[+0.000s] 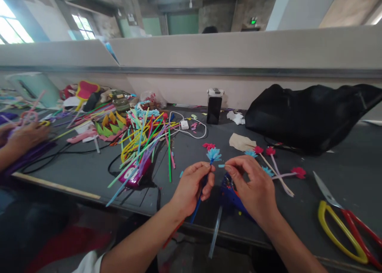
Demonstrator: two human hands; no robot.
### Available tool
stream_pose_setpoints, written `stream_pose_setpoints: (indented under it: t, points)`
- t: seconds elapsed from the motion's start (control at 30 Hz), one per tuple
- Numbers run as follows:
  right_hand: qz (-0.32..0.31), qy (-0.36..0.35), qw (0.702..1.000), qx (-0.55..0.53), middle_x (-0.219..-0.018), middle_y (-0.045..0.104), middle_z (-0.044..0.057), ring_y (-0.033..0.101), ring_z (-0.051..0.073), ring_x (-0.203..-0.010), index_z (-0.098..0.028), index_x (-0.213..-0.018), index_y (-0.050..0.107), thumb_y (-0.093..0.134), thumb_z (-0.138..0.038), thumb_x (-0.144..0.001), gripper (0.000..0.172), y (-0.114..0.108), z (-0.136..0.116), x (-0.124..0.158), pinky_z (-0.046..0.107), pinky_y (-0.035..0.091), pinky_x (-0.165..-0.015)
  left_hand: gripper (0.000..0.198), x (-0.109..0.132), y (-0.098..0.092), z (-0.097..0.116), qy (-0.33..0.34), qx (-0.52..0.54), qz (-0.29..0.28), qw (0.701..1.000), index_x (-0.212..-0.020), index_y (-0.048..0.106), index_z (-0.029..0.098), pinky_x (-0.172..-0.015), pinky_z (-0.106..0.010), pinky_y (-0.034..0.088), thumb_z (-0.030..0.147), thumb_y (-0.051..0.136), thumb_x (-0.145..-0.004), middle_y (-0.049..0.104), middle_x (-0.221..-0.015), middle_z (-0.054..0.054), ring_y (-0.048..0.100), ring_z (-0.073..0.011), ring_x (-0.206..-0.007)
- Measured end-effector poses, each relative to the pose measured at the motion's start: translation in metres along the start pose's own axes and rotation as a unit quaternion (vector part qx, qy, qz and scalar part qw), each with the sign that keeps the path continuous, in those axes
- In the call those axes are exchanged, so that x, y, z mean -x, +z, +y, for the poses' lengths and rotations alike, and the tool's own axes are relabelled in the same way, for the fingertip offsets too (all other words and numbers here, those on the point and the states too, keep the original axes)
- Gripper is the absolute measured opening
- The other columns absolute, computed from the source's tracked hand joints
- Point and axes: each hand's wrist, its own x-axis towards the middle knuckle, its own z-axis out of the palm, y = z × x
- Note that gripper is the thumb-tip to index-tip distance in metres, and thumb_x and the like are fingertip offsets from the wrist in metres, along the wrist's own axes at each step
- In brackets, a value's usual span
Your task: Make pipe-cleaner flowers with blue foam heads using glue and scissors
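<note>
My left hand [193,185] is closed round the blue stem [195,212] of a paper flower. Its light blue fringed head [214,155] stands upright above the fingertips. Just to the right, my right hand [253,185] pinches a small light blue strip [221,166], close to the flower but apart from it. Partly hidden under my right hand lies a dark blue tool [234,199], apparently a glue gun, with a clear stick [216,233] reaching past the table edge. Beyond my right hand are finished-looking red flowers [299,172] on pale stems and blue flower heads [267,171].
Large scissors [340,213] lie open at the right. A black bag [310,117] and a bottle [215,106] stand at the back. Colourful strips [146,139] are heaped left of centre, over a purple device [135,175]. Another person's hands [28,135] work at far left.
</note>
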Motion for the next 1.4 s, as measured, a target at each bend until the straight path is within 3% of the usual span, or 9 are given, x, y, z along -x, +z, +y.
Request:
stream_pose_setpoints:
  t: [0.17, 0.43, 1.4]
  points:
    - [0.007, -0.059, 0.998, 0.024, -0.082, 0.065, 0.001, 0.058, 0.017, -0.082, -0.022, -0.084, 0.06, 0.055, -0.025, -0.092, 0.01, -0.001, 0.0, -0.001, 0.032, 0.046, -0.077, 0.02, 0.001, 0.003, -0.005, -0.007, -0.023, 0.009, 1.0, -0.082, 0.061, 0.015, -0.03, -0.016, 0.024, 0.035, 0.062, -0.082, 0.054, -0.053, 0.004, 0.035, -0.0044, -0.033]
    - [0.004, -0.099, 0.993, 0.057, -0.082, 0.064, 0.002, 0.056, 0.018, -0.08, -0.021, -0.085, 0.059, 0.056, -0.024, -0.092, 0.008, 0.002, -0.001, -0.001, 0.033, 0.045, -0.075, 0.022, 0.002, 0.005, -0.007, 0.002, -0.06, 0.015, 0.998, -0.078, 0.059, 0.016, -0.031, -0.016, 0.024, 0.037, 0.062, -0.082, 0.053, -0.051, 0.004, 0.036, -0.0043, -0.032]
    - [-0.002, -0.091, 0.99, 0.109, -0.077, 0.062, 0.003, 0.055, 0.02, -0.077, -0.02, -0.078, 0.057, 0.055, -0.022, -0.091, 0.013, 0.003, 0.0, -0.002, 0.035, 0.042, -0.074, 0.021, 0.001, 0.002, -0.011, 0.015, -0.088, 0.013, 0.996, -0.079, 0.059, 0.016, -0.03, -0.015, 0.023, 0.036, 0.061, -0.083, 0.052, -0.051, 0.005, 0.035, -0.0039, -0.033]
